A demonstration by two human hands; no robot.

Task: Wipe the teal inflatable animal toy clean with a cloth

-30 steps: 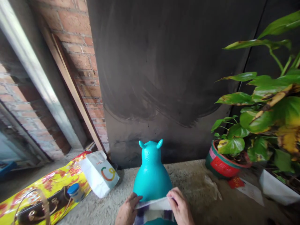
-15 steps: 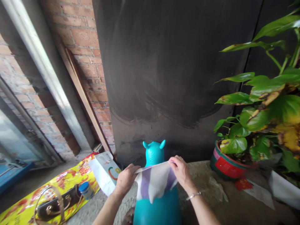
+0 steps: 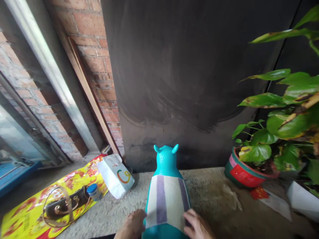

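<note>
A turquoise animal-shaped toy [image 3: 166,161] with two small ears stands upright in front of me, facing away. Over its back lies a white cloth with purple stripes [image 3: 171,199], spread fairly flat. My left hand [image 3: 132,225] is at the cloth's lower left corner, fingers curled in against its edge; the grip is partly hidden. At the lower right corner, my right hand [image 3: 198,225] has its bent fingers and thumb on the cloth's edge. The toy's lower part runs out of the frame.
To the left, a yellow printed sheet [image 3: 22,219] bears a brown handbag [image 3: 67,202] and a blue-lidded jar [image 3: 93,192]. A white paper bag [image 3: 116,176] lies beside them. A potted plant [image 3: 249,172] stands right. A dark panel [image 3: 174,83] rises behind the toy.
The cloth, held up and stretched between both hands before, now lies along the toy's back. Both hands have come down and nearer to me. The view has shifted slightly.
</note>
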